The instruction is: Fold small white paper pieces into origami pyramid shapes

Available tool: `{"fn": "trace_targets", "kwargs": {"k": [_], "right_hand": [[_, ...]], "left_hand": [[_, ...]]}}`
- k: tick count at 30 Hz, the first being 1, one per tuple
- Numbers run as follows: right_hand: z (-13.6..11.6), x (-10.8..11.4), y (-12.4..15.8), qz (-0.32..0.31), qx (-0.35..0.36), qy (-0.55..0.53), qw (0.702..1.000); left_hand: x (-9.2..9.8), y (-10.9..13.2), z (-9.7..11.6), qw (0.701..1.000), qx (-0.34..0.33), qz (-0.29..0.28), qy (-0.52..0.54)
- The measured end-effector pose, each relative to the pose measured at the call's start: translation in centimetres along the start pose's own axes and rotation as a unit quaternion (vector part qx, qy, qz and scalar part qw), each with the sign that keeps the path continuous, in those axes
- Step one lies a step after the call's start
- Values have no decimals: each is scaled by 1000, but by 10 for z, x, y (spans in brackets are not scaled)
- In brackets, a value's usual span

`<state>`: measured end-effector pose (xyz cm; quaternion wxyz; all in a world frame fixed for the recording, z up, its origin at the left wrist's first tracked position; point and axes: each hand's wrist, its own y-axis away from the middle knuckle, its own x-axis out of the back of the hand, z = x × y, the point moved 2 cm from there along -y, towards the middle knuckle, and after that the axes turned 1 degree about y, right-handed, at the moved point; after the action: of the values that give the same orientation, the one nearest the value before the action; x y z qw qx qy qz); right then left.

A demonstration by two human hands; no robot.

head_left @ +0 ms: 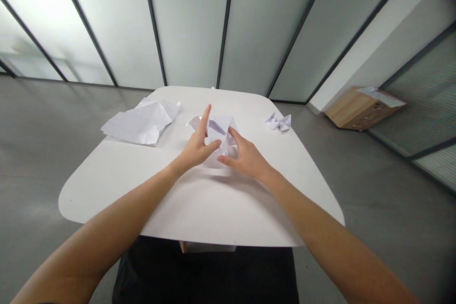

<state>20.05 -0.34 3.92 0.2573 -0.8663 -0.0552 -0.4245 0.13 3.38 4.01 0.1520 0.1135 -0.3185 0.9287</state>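
A white folded paper (223,128) with several creases and raised flaps is between my two hands, over the middle of the table. My left hand (199,145) is at its left side, index finger stretched away from me and thumb against the near part of the paper; its other fingers are mostly hidden. From the right, my right hand (245,152) grips the paper's edge, with the thumb lower and the fingers higher. Parts of the paper are covered by both hands.
On the white table (199,209), creased paper sheets (142,121) lie at the left. A small folded paper piece (278,122) sits near the right edge. Beyond stand frosted glass panels (192,19). A wooden box (359,109) is on the floor at right.
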Motion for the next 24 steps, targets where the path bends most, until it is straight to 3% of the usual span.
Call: {"fn": "trace_targets", "kwargs": {"k": [3,7,10,12,15,19,22,24], "right_hand": [[-9,-3,2,43,-21,-10,999],[-11,0,3,54,-30,-3,998],[-1,6,-1,106,-67,-86,988],[10,10,-6,130,-105,-179,969],[28,16,-13,142,-147,-306,930],[43,30,-15,100,-200,-394,891],[48,39,-10,57,-206,-397,892],[49,44,-7,40,-189,-382,904]], "left_hand": [[-5,4,12,998,-4,-44,-40],[-8,8,30,994,21,-77,-75],[-8,6,34,994,41,-72,-78],[-6,4,27,993,67,-37,-87],[6,-3,5,987,90,64,-117],[32,-11,-34,954,117,216,-173],[47,-13,-56,925,207,268,-173],[49,-12,-64,918,275,266,-106]]}}
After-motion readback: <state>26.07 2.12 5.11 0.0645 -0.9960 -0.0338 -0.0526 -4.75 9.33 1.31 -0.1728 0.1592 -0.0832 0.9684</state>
